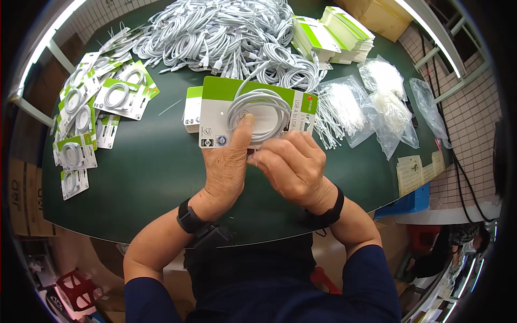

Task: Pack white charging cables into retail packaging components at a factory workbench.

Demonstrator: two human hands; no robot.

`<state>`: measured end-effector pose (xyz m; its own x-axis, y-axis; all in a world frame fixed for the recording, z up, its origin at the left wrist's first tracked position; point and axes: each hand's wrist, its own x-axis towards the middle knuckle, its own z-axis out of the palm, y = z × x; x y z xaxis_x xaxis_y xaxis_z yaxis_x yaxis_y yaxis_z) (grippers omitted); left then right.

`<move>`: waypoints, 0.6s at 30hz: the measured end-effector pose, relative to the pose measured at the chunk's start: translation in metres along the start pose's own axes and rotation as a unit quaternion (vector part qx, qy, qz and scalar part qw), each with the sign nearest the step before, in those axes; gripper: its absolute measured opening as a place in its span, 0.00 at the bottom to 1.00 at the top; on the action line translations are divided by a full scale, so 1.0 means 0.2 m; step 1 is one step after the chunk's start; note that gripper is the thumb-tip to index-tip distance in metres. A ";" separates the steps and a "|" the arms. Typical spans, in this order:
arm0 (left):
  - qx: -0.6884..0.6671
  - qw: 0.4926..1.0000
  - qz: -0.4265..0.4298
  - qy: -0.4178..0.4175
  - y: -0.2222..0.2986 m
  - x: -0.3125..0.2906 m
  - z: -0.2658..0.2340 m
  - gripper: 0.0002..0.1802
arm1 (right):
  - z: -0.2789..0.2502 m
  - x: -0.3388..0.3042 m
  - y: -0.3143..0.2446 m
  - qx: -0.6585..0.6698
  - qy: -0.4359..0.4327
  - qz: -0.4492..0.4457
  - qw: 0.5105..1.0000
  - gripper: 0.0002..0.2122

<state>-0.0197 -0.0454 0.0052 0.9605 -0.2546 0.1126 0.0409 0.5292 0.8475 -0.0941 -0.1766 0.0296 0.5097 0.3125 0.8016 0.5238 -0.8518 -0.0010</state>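
A green and white backing card (215, 116) is in my left hand (223, 169), gripped near its lower edge. A coiled white cable (258, 98) lies against the card's front, and my left thumb presses inside the coil. My right hand (293, 167) is closed in a pinch just below the card's lower edge, by the bottom of the coil. Whatever lies between those fingertips is too small and hidden to make out. Behind the held card, a stack of similar cards (192, 110) rests on the dark green table (156, 177).
A large heap of white cables (215, 40) covers the back. Card stacks (318, 40) and a cardboard box (381, 20) stand back right. White ties (344, 107) and plastic bags (390, 116) lie right. Carded cables (118, 98) pile up left. Another person (452, 247) is at far lower right.
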 end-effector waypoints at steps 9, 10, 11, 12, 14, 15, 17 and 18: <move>0.034 0.997 -0.071 0.010 0.05 0.00 -0.04 0.15 | 0.02 0.00 -0.01 0.087 -0.015 -0.040 0.995 0.12; 0.036 0.998 -0.048 0.004 0.04 0.00 -0.04 0.15 | 0.02 0.00 -0.01 0.088 -0.016 -0.039 0.995 0.12; 0.038 0.999 -0.024 -0.001 0.04 -0.01 -0.04 0.15 | 0.02 0.00 -0.01 0.080 -0.016 -0.030 0.996 0.13; 0.038 0.999 -0.026 -0.001 0.04 -0.01 -0.03 0.15 | 0.02 0.00 -0.01 0.072 -0.017 -0.021 0.997 0.13; 0.025 1.000 -0.018 -0.004 0.05 -0.02 -0.02 0.15 | 0.02 0.00 -0.01 0.064 -0.018 -0.010 0.998 0.13; 0.019 1.000 -0.013 -0.007 0.05 -0.03 -0.02 0.15 | 0.03 0.00 -0.01 0.052 -0.007 -0.001 0.999 0.13; 0.022 1.000 -0.014 -0.010 0.05 -0.03 -0.03 0.15 | 0.04 0.00 0.00 0.029 0.016 0.018 0.999 0.14; 0.023 1.000 -0.014 -0.011 0.05 -0.03 -0.03 0.15 | 0.05 0.00 0.00 0.028 0.016 0.021 0.999 0.14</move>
<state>-0.0239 -0.0338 0.0098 0.9528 -0.2866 0.1003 0.0535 0.4835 0.8737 -0.0880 -0.1721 0.0238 0.5095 0.2630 0.8193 0.5404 -0.8388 -0.0668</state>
